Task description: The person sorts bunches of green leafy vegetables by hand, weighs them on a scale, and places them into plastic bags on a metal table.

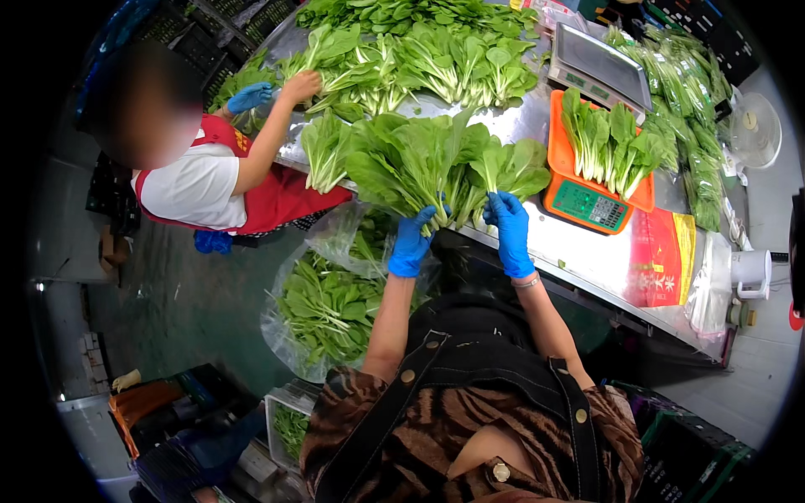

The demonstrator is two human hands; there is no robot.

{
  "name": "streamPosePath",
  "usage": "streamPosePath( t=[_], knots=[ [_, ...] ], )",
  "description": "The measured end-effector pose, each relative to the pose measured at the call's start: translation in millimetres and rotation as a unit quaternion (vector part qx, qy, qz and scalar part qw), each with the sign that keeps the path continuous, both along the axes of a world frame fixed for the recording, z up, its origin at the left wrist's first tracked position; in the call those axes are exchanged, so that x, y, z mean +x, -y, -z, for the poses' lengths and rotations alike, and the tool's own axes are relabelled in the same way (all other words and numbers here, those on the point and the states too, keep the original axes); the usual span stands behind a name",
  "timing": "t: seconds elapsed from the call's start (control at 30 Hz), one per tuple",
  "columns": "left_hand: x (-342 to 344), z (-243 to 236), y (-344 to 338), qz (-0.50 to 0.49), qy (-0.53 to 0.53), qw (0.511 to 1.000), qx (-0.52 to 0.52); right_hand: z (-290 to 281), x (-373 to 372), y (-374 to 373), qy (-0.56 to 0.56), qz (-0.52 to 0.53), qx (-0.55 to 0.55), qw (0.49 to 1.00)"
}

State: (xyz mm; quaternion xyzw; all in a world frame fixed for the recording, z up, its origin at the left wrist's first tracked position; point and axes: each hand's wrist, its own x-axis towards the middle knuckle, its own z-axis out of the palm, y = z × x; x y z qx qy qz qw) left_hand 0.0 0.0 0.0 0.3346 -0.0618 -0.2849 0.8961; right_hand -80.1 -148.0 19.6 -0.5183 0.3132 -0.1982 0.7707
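"What's the left hand (411, 245) doing?"

"Its blue-gloved fingers are closed round the stem ends of a bok choy bunch (411, 163), held leaves-up at the near edge of the metal table (579, 256)."

"And the right hand (510, 230)?"

"Thumb and fingertips pinch the stem of a bok choy plant (513, 172) just beside that bunch (I can't tell how the hidden fingers lie)."

"Anything close by?"

"An orange digital scale (589, 206) to the right, carrying more bok choy (608, 138)."
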Motion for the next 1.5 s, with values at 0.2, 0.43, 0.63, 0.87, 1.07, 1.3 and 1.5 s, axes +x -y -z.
streamPosePath(
  t=[0.2, 0.43, 0.63, 0.87, 1.07, 1.3, 1.5],
  knots=[
    [-8, 8, 11, 0.003, -0.151, 0.988, -0.024, -14, -8, -4, 0.094, 0.066, -0.012, 0.993],
    [3, 14, 3, 0.047, -0.151, 0.981, -0.112, -28, -9, 19, 0.149, 0.222, -0.026, 0.963],
    [-13, 10, 22, 0.065, -0.174, 0.982, -0.045, -28, -5, -34, 0.027, 0.017, -0.267, 0.963],
    [-10, 25, 7, 0.083, -0.161, 0.979, -0.093, -50, -15, 3, 0.158, 0.188, -0.127, 0.961],
    [-17, 0, 10, 0.042, -0.187, 0.979, -0.068, -82, -26, 14, 0.171, 0.266, -0.166, 0.934],
    [-24, 6, 16, 0.022, -0.153, 0.986, 0.068, -19, -18, -53, -0.094, -0.056, -0.57, 0.814],
    [-32, -1, 6, -0.016, -0.092, 0.992, 0.081, -27, -23, -60, -0.14, -0.126, -0.599, 0.778]
  ],
)
